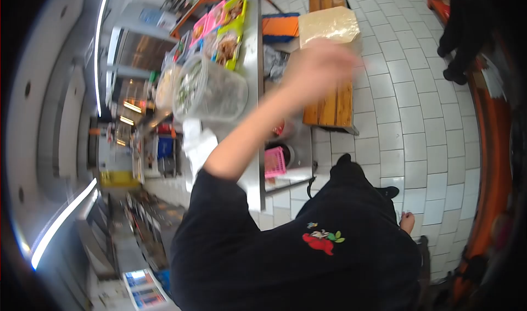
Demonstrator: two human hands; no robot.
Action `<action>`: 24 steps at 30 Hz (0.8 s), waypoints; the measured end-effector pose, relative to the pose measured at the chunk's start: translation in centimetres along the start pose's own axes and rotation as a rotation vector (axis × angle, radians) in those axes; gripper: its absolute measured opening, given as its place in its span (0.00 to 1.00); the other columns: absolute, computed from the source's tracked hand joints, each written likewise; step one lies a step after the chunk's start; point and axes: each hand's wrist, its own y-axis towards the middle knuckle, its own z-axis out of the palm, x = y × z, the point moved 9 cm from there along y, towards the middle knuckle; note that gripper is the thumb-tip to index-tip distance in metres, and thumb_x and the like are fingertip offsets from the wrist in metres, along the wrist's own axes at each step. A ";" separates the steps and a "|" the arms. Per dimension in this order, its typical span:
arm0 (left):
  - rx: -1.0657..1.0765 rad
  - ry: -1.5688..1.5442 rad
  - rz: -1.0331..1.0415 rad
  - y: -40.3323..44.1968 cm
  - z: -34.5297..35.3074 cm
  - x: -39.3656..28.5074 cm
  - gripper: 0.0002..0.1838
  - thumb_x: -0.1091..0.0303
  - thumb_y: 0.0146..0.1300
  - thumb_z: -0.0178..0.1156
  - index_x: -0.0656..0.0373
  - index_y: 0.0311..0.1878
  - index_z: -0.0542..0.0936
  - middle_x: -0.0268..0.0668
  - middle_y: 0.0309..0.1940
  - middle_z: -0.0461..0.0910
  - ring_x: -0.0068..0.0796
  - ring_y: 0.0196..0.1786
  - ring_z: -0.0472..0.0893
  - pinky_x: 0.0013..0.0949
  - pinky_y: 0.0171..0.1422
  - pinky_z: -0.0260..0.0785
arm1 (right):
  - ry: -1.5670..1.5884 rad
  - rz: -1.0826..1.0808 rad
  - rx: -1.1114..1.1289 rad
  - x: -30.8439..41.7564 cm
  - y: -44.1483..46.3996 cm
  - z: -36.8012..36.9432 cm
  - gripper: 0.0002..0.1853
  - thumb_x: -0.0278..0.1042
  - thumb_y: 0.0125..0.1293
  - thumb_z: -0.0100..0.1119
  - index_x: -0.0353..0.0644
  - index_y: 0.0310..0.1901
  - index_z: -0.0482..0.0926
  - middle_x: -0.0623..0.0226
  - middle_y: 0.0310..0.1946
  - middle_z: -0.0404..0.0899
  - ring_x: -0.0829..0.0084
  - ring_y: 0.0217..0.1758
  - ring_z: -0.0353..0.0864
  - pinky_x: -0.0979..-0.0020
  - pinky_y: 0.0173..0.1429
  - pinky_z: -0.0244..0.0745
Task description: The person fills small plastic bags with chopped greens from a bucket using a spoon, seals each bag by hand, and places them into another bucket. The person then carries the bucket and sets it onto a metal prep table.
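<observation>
My left hand (321, 69) is smeared by motion at the end of my outstretched bare arm. It overlaps the near edge of a pale yellow, shiny package (329, 25) on a wooden stool (329, 110); contact cannot be told. My right hand (407, 222) hangs low beside my dark clothing, small and partly hidden, its fingers curled; what it holds, if anything, cannot be made out. Left of my forearm, a translucent plastic tub (211, 91) stands on the metal counter (252, 47). Pink and lime-green trays (236, 14) of food lie beyond the tub.
White paper or cloth (197, 146) lies on the counter near my elbow. A pink basket (274, 163) sits on a lower shelf. The stool stands on a tiled floor (406, 113). Another person's dark legs (464, 36) are at upper right, beside an orange-edged structure (497, 146).
</observation>
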 end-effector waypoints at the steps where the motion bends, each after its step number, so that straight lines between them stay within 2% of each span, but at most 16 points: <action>1: -0.003 -0.082 0.550 0.4 6.7 -9.2 0.10 0.65 0.58 0.66 0.59 0.40 0.85 0.39 0.38 0.81 0.33 0.47 0.78 0.40 0.49 0.72 | -0.063 -0.063 0.048 -1.5 0.3 -0.8 0.16 0.38 0.63 0.63 0.31 0.28 0.75 0.46 0.25 0.77 0.44 0.31 0.77 0.52 0.39 0.71; 2: 0.418 -0.599 0.344 0.5 14.9 -15.1 0.13 0.60 0.57 0.66 0.57 0.41 0.85 0.37 0.38 0.82 0.34 0.47 0.78 0.42 0.49 0.71 | -0.143 -0.135 0.119 -1.5 0.0 -2.5 0.16 0.38 0.62 0.63 0.30 0.29 0.76 0.47 0.25 0.78 0.45 0.31 0.78 0.53 0.38 0.71; 3: 0.109 -0.662 1.150 -1.6 21.3 -24.6 0.14 0.58 0.58 0.65 0.58 0.40 0.85 0.40 0.40 0.82 0.35 0.47 0.79 0.44 0.48 0.71 | -0.262 -0.065 0.176 -2.6 0.2 -4.0 0.14 0.36 0.59 0.65 0.29 0.33 0.80 0.44 0.29 0.81 0.48 0.36 0.83 0.55 0.41 0.74; 4: 0.832 0.010 1.036 -6.0 23.5 -35.3 0.10 0.62 0.60 0.61 0.57 0.37 0.85 0.44 0.46 0.80 0.38 0.50 0.79 0.44 0.55 0.71 | -0.259 -0.100 0.151 -8.9 2.7 -3.2 0.15 0.39 0.60 0.63 0.31 0.35 0.82 0.46 0.31 0.82 0.48 0.38 0.83 0.56 0.44 0.76; 5: 0.807 0.025 1.045 -5.6 23.7 -36.2 0.10 0.62 0.60 0.61 0.57 0.37 0.85 0.44 0.46 0.80 0.38 0.50 0.79 0.44 0.55 0.71 | -0.269 -0.117 0.130 -6.4 2.1 -6.2 0.15 0.39 0.60 0.63 0.31 0.35 0.82 0.46 0.31 0.82 0.48 0.38 0.83 0.56 0.44 0.76; 6: 0.787 0.039 1.071 -7.7 18.9 -36.7 0.10 0.62 0.61 0.61 0.57 0.38 0.84 0.44 0.47 0.80 0.38 0.51 0.78 0.45 0.55 0.70 | -0.278 -0.135 0.128 -5.7 2.7 -7.9 0.15 0.39 0.60 0.63 0.32 0.35 0.82 0.46 0.31 0.82 0.48 0.38 0.83 0.56 0.44 0.76; 8: 0.753 0.056 1.139 -9.6 17.9 -39.6 0.11 0.61 0.61 0.60 0.57 0.40 0.83 0.45 0.48 0.79 0.39 0.52 0.78 0.46 0.56 0.69 | -0.292 -0.150 0.117 -5.4 3.4 -11.5 0.15 0.40 0.60 0.62 0.32 0.35 0.82 0.46 0.32 0.82 0.48 0.39 0.83 0.56 0.44 0.76; 11: 0.764 0.036 1.288 -11.4 18.5 -43.9 0.13 0.60 0.62 0.58 0.58 0.42 0.82 0.45 0.50 0.77 0.41 0.54 0.76 0.48 0.58 0.66 | -0.278 -0.092 0.098 -10.0 0.7 -14.8 0.15 0.40 0.61 0.61 0.32 0.35 0.82 0.46 0.32 0.82 0.48 0.39 0.83 0.56 0.45 0.76; 14: 0.825 -0.004 1.577 -12.4 21.3 -49.0 0.15 0.59 0.63 0.57 0.58 0.45 0.81 0.46 0.52 0.76 0.42 0.55 0.75 0.50 0.59 0.64 | -0.190 0.064 -0.010 -14.7 -3.8 -18.5 0.15 0.40 0.61 0.61 0.32 0.35 0.82 0.46 0.33 0.82 0.48 0.40 0.83 0.56 0.45 0.76; 18: 0.924 -0.194 2.014 -15.5 23.3 -54.4 0.17 0.57 0.64 0.55 0.59 0.48 0.79 0.47 0.55 0.74 0.44 0.57 0.73 0.53 0.61 0.61 | -0.055 0.383 -0.148 -21.4 -15.4 -19.6 0.15 0.41 0.61 0.60 0.33 0.35 0.82 0.46 0.33 0.83 0.49 0.40 0.84 0.55 0.46 0.77; 21: 0.945 -0.344 2.280 -16.2 22.6 -56.7 0.19 0.56 0.65 0.53 0.60 0.50 0.78 0.48 0.57 0.72 0.45 0.59 0.72 0.56 0.63 0.59 | 0.019 0.572 -0.222 -23.8 -22.0 -19.6 0.16 0.41 0.61 0.59 0.33 0.35 0.82 0.46 0.34 0.83 0.49 0.41 0.84 0.55 0.46 0.77; 24: 0.939 -0.459 2.467 -15.3 22.0 -58.1 0.20 0.55 0.66 0.52 0.60 0.52 0.77 0.48 0.59 0.71 0.47 0.61 0.70 0.58 0.64 0.56 | 0.074 0.688 -0.254 -24.5 -24.4 -19.0 0.16 0.41 0.62 0.58 0.33 0.35 0.82 0.46 0.34 0.83 0.49 0.42 0.84 0.55 0.46 0.77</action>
